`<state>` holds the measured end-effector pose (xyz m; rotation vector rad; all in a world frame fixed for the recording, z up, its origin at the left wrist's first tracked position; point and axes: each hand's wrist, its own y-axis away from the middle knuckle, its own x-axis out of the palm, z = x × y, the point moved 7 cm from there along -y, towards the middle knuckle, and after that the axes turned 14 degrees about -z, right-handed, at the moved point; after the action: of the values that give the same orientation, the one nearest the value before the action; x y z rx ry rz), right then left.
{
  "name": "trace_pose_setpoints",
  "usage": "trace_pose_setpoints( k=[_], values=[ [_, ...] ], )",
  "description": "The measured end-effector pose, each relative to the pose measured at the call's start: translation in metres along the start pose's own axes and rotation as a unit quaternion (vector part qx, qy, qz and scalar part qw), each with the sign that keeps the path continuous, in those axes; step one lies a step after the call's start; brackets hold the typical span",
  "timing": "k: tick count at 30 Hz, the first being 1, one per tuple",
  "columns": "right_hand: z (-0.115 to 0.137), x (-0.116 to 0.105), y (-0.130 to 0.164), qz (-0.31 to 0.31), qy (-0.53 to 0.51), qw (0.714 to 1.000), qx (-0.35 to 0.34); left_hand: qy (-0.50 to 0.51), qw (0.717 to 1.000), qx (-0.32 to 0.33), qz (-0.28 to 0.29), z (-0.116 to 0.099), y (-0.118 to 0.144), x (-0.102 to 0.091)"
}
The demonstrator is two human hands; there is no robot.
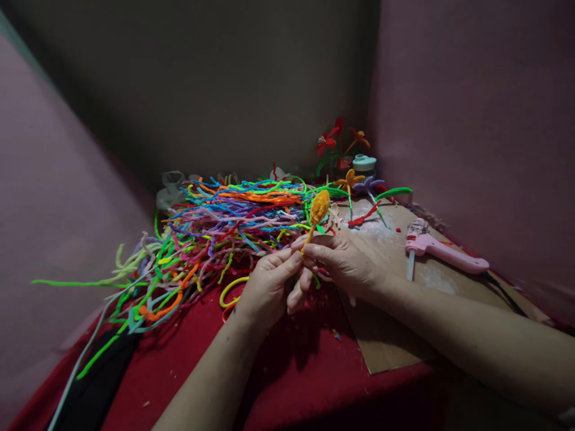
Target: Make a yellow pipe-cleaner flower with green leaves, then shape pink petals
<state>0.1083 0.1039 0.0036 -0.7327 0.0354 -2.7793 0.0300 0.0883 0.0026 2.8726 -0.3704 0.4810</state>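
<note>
Between my two hands stands a yellow pipe cleaner piece (320, 208), a fuzzy rounded bud on a thin stem, tilted slightly to the right. My left hand (272, 281) pinches the stem's lower end between thumb and fingers. From the other side, the thumb and fingers of my right hand (344, 261) close on the stem a little below the bud. The stem's bottom is hidden by the fingers. Just behind the hands lies a big heap of pipe cleaners (238, 209) in many colours.
A pink glue gun (442, 251) rests on a brown board (390, 353) at the right, its cord trailing away. Pipe cleaner flowers (368, 184) lie on the board's far end, with red and orange ones (327, 140) standing behind. Red cloth (309, 383) covers the table.
</note>
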Motion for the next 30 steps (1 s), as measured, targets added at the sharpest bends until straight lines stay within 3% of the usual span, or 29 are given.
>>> trace_pose_setpoints(
  k=[8,12,14,15,19,21,26,30],
  values=[
    [-0.004,-0.013,-0.007,-0.066,0.042,0.997,0.01,-0.05,0.997,0.027,-0.042,-0.009,-0.009,-0.004],
    [-0.001,-0.023,-0.009,-0.112,0.025,0.993,-0.002,-0.196,0.975,0.084,-0.063,-0.02,-0.016,0.002],
    [0.0,-0.026,-0.01,-0.131,0.022,0.991,-0.01,-0.309,0.934,0.157,-0.09,-0.028,-0.018,0.003],
    [0.0,-0.028,-0.01,-0.14,0.022,0.99,-0.014,-0.365,0.901,0.21,-0.106,-0.033,-0.018,0.005],
    [0.0,-0.031,-0.011,-0.159,0.025,0.987,-0.019,-0.533,0.719,0.43,-0.122,-0.045,-0.008,0.015],
    [-0.001,-0.03,-0.01,-0.157,0.031,0.987,-0.014,-0.561,0.672,0.47,-0.115,-0.042,-0.005,0.015],
    [-0.001,-0.024,-0.007,-0.147,0.083,0.986,0.001,-0.563,0.651,0.497,-0.11,-0.037,0.0,0.011],
    [-0.006,-0.022,-0.009,-0.112,0.085,0.99,0.012,-0.519,0.686,0.497,-0.112,-0.04,0.003,0.008]
  ],
)
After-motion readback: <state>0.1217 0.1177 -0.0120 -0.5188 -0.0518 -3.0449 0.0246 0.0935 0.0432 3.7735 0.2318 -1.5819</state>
